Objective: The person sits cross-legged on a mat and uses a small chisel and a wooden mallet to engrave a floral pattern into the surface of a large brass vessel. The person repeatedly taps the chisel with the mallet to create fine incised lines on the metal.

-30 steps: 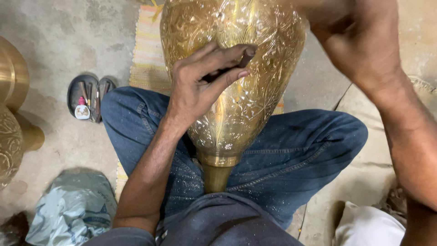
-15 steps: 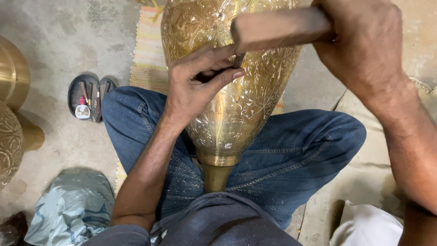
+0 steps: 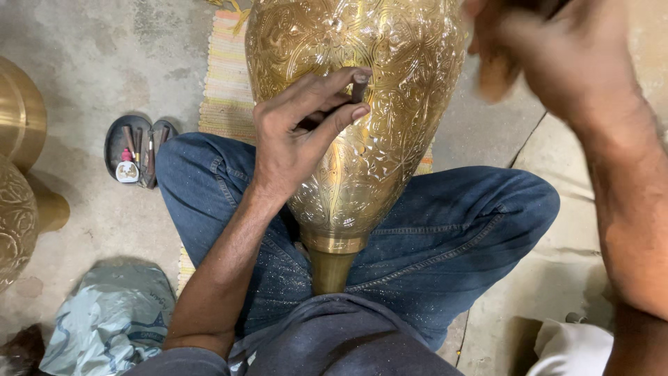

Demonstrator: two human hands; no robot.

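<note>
The large engraved brass vase [image 3: 362, 125] lies across the person's lap, its narrow neck pointing toward the body and its wide belly resting between the denim-clad knees [image 3: 445, 237] above a striped mat [image 3: 224, 83]. The left hand [image 3: 296, 136] presses against the vase's flank, fingers [image 3: 327, 90] closed around a small dark punch [image 3: 359, 87] whose tip meets the patterned surface. The right hand [image 3: 557, 56] is raised at the upper right, blurred; it seems wrapped around a pale wooden striker [image 3: 495, 73], though the blur makes the grip hard to confirm. The risk, as I judge it, is a blow landing off the punch's head: that could strike the left fingertips just beside it, or let the tip skid and scar the finished pattern. The round vase could also roll on the lap if the left hand's pressure slackens. A small dish of tools [image 3: 136, 147] sits on the concrete floor [image 3: 90, 56] nearby, beside another brass vessel [image 3: 17, 181].
</note>
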